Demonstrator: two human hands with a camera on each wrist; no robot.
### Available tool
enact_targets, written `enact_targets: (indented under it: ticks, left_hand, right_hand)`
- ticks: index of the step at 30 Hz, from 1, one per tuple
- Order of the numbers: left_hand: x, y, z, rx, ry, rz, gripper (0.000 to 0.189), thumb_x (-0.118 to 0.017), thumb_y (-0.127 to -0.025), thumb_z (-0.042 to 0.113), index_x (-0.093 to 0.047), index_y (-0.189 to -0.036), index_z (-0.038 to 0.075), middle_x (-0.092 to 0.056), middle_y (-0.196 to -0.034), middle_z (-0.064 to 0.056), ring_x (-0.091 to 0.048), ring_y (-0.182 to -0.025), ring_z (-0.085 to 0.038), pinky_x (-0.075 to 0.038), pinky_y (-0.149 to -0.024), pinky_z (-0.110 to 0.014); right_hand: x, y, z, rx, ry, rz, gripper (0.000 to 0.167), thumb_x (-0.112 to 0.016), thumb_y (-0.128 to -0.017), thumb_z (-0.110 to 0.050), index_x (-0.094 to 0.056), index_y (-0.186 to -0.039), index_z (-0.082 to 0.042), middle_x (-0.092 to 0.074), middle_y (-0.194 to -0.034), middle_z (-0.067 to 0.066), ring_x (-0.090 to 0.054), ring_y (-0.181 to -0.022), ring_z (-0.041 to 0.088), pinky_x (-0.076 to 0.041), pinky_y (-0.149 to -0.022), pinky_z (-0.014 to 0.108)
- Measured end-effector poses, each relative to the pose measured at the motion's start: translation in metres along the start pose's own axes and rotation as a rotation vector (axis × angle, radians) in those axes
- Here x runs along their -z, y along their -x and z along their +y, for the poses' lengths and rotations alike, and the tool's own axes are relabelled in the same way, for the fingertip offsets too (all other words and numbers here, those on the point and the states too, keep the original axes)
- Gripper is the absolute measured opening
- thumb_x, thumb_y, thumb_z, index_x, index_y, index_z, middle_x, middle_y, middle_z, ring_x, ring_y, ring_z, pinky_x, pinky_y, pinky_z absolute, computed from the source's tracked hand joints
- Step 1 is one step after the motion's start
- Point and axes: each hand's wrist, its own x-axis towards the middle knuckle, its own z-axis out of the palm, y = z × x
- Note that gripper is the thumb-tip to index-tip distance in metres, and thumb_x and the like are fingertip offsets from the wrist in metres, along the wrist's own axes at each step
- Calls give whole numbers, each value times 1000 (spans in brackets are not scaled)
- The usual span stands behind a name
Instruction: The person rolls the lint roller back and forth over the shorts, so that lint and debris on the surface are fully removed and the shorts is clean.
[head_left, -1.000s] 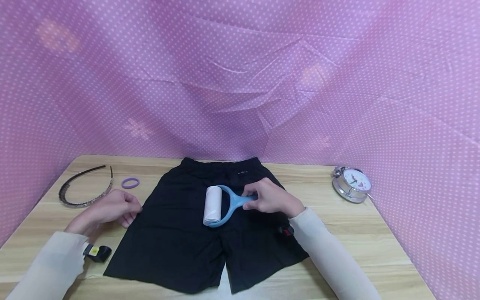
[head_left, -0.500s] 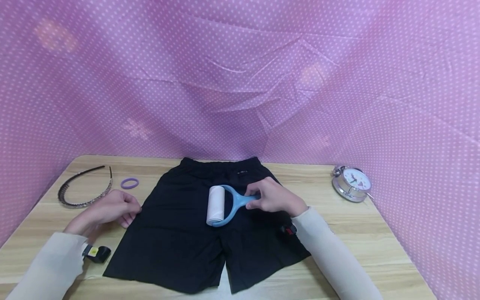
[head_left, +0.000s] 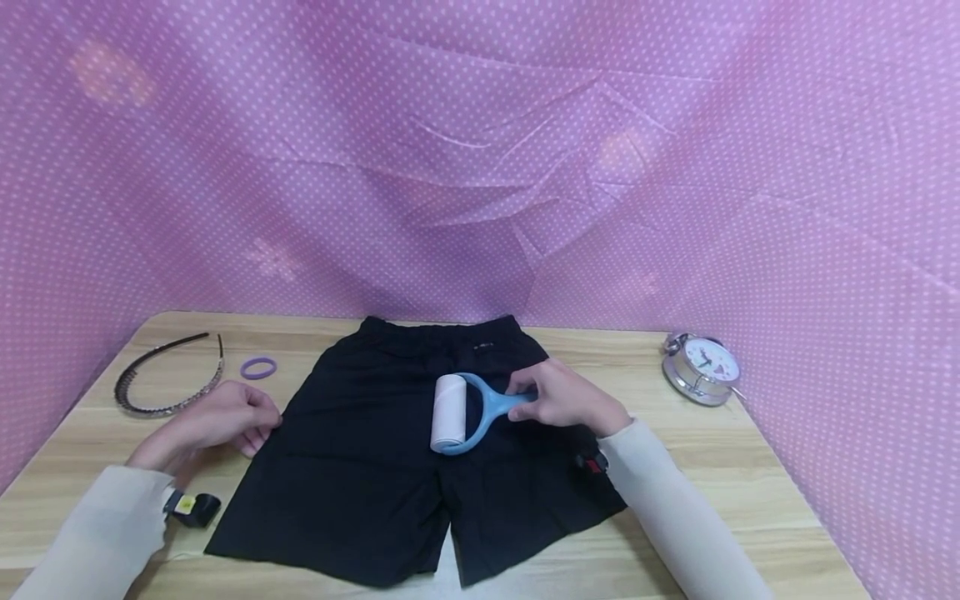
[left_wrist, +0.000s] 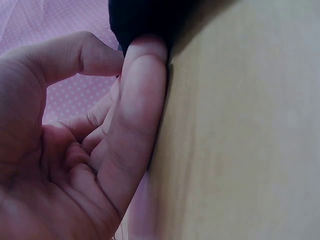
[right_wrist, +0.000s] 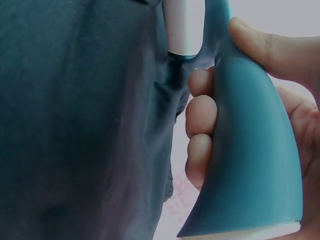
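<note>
Black shorts (head_left: pixel 360 467) lie spread flat, waistband at the far side. My right hand (head_left: pixel 558 396) grips the blue handle of a lint roller (head_left: pixel 450 412), whose white paper roll sits over the middle of the shorts. In the right wrist view, fingers and thumb wrap the handle (right_wrist: pixel 255 145), with the white roll (right_wrist: pixel 185 27) beyond it close over the dark cloth. At the left side edge of the shorts, my left hand (head_left: pixel 232 412) pinches the fabric. The left wrist view has the thumb and fingers (left_wrist: pixel 142 95) meeting at the black cloth (left_wrist: pixel 145 20), low against the tabletop.
To the left on the wooden table (head_left: pixel 720 500) are a dark, beaded headband (head_left: pixel 131 392), right by my left hand, and a purple ring-shaped band (head_left: pixel 258 367). A silver alarm clock (head_left: pixel 703 371) stands at the right back. Pink dotted cloth (head_left: pixel 480 167) hangs behind the table.
The right hand has drawn the lint roller rightward across the shorts, from left of the middle to about the middle. The left hand stays at the side edge.
</note>
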Motion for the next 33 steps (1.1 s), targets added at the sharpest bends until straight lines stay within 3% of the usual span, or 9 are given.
enact_targets:
  ticks: [9,33]
  left_hand:
    - [0,0,1,-4,-4,2,20,-58,-94,13,-68,-97,-4,-64,-74,-5,-66,-65,-15,-62,-60,-32]
    - [1,0,0,2,23,-1,18,-59,-93,12,-68,-95,-4,-64,-73,-4,-66,-63,-14,-62,-59,-32]
  right_hand:
    - [11,5,4,-18,-61,-28,9,-80,-86,-20,-76,-90,-26,-61,-69,-8,-44,-50,4,-34,-47,19]
    - [23,22,25,-34,-43,-25,10,-81,-83,-20,-76,-87,-28,-65,-71,-11,-50,-59,6,-39,-53,19]
